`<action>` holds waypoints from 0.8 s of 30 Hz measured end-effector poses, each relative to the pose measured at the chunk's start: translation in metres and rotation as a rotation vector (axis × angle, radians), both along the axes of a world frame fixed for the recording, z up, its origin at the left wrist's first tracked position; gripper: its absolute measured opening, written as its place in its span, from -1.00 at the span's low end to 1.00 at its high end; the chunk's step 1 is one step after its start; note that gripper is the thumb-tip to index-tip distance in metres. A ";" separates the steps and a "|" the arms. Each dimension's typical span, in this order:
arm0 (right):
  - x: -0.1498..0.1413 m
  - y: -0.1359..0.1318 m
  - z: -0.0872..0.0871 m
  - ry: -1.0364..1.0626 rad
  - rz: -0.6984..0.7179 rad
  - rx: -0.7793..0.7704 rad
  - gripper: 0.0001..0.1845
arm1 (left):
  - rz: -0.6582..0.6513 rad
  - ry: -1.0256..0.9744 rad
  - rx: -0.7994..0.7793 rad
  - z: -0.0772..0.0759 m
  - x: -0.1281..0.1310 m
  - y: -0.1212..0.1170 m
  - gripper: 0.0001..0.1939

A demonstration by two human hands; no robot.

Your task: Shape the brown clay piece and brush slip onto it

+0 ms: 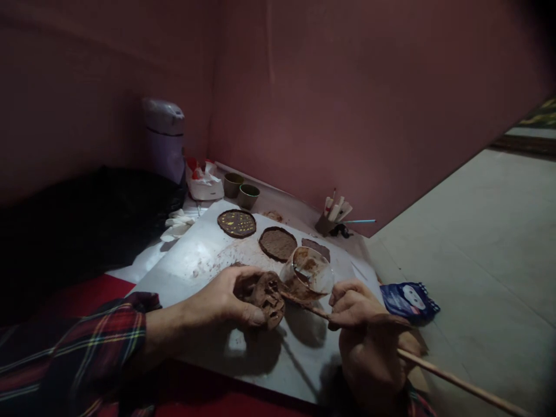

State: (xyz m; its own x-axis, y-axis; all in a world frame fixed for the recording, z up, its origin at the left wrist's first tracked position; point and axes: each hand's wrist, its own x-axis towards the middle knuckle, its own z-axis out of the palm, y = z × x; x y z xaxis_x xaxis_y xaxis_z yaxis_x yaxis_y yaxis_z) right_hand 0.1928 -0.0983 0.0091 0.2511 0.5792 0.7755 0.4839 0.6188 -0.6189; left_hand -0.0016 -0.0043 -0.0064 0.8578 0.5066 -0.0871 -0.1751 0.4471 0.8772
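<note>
My left hand [237,298] is closed around a brown lump that looks like wet clay [270,301], its near face rough and uneven. In my right hand [365,330] is a long thin wooden stick [456,379]. The stick's brown-smeared far end reaches the right side of the lump; its other end runs out at the lower right. Just beyond the stick stands a clear glass bowl [319,275] smeared with brown. Behind it lie a round brown disc [278,244] with a raised rim and a smaller brown slab [316,249].
A yellow-speckled brown disc [237,223] lies on the white sheet [195,313]. Farther back are two cups [249,197], a tissue box [206,188] and white gloves [177,225]. A pen holder [325,223] and a blue packet [410,302] sit to the right. A pink wall rises behind.
</note>
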 end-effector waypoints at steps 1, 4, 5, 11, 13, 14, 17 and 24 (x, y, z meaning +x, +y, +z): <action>0.000 0.000 -0.002 -0.009 0.002 0.005 -0.36 | -0.012 -0.005 0.002 0.000 0.000 0.000 -0.48; -0.001 0.000 -0.005 -0.015 0.010 0.004 -0.37 | -0.036 -0.001 0.003 0.001 0.000 -0.001 -0.49; -0.003 -0.001 -0.005 -0.017 0.010 -0.001 -0.38 | -0.034 0.000 0.000 0.002 0.000 -0.001 -0.50; -0.010 -0.004 0.005 0.016 0.046 -0.017 -0.43 | -0.039 0.006 0.000 0.002 -0.001 -0.001 -0.49; -0.012 -0.001 0.010 0.099 0.051 0.021 -0.39 | -0.040 0.002 0.004 0.001 -0.001 -0.002 -0.48; -0.012 0.000 0.012 0.146 0.045 0.039 -0.36 | -0.042 0.002 0.002 0.000 -0.001 -0.002 -0.47; -0.014 0.005 0.018 0.229 0.029 0.053 -0.35 | -0.047 0.006 0.002 0.000 -0.001 -0.002 -0.45; -0.014 0.006 0.019 0.255 0.055 0.088 -0.39 | -0.059 0.013 0.020 0.000 -0.001 -0.002 -0.46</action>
